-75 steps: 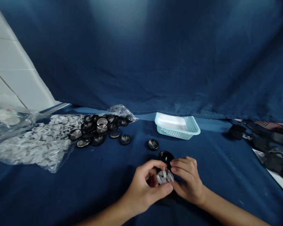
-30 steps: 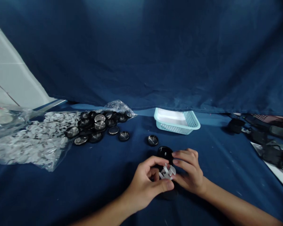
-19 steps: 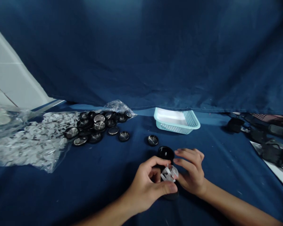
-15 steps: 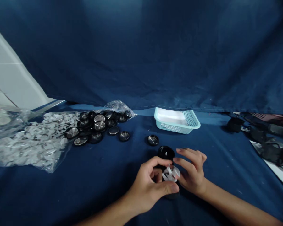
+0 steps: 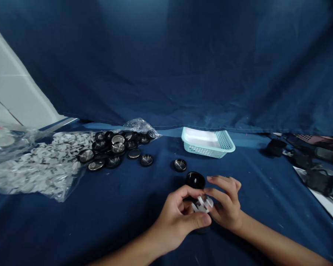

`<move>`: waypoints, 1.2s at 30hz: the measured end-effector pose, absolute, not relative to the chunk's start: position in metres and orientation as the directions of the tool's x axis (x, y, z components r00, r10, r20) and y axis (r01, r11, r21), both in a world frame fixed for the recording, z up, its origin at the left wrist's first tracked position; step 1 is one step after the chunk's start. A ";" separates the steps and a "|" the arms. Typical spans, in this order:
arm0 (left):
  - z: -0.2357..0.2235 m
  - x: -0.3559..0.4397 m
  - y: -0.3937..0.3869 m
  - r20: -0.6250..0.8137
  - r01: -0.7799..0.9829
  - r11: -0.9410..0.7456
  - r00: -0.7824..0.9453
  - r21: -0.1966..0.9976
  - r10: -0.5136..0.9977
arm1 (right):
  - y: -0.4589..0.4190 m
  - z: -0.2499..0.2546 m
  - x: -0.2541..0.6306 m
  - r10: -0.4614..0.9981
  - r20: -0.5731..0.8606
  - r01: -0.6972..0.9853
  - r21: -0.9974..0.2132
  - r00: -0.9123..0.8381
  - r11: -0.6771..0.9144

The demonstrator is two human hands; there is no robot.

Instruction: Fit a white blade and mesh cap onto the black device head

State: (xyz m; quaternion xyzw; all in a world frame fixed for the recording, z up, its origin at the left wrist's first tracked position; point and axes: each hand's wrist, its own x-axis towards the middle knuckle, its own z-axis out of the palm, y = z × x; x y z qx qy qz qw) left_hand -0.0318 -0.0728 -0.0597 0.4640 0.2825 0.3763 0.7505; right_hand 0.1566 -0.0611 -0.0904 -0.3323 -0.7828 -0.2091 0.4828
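Observation:
Between my two hands, near the lower middle of the head view, is a small translucent white plastic piece (image 5: 203, 204) with prongs. My left hand (image 5: 180, 212) curls around its left side, thumb below and index finger above. From the right, the thumb and index finger of my right hand (image 5: 224, 201) pinch its edge, while the other fingers are raised. Just beyond my fingertips stands a glossy black rounded part (image 5: 195, 180). Under my left thumb a dark shape shows, mostly hidden. A black disc with a shiny, brushed face (image 5: 180, 165) lies farther off.
At the left, a clear bag of white plastic pieces (image 5: 44, 170) lies beside a heap of black discs (image 5: 118, 147). A light blue basket (image 5: 208, 151) stands at the back, below a blue cloth curtain (image 5: 166, 74). Black items (image 5: 319, 177) clutter the right side.
The white plastic piece has turned and tilted slightly between my fingers, shifting a little to the right. Both hands stay almost in place.

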 end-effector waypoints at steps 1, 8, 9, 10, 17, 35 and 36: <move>-0.060 -0.032 -0.073 -0.074 -0.308 0.285 0.550 0.908 0.832 | -0.062 -0.091 0.156 0.328 0.896 0.720 -0.014 -0.299 0.694; -0.061 -0.035 -0.069 -0.063 -0.303 0.263 0.539 0.916 0.840 | -0.059 -0.089 0.155 0.327 0.896 0.697 -0.029 -0.299 0.716; -0.061 -0.035 -0.068 -0.068 -0.298 0.267 0.541 0.916 0.838 | -0.057 -0.089 0.155 0.323 0.896 0.697 -0.021 -0.305 0.717; -0.061 -0.035 -0.068 -0.072 -0.297 0.271 0.542 0.915 0.837 | -0.056 -0.089 0.154 0.319 0.896 0.696 -0.014 -0.310 0.718; -0.060 -0.037 -0.063 -0.049 -0.336 0.246 0.501 0.909 0.864 | -0.051 -0.092 0.156 0.313 0.899 0.694 -0.014 -0.307 0.720; -0.060 -0.047 -0.046 -0.204 -0.543 0.543 0.562 0.640 0.802 | -0.066 -0.056 0.134 0.671 0.662 0.668 -0.336 -0.334 0.664; -0.061 -0.046 -0.048 -0.198 -0.543 0.551 0.575 0.633 0.794 | -0.068 -0.055 0.133 0.669 0.665 0.675 -0.328 -0.332 0.661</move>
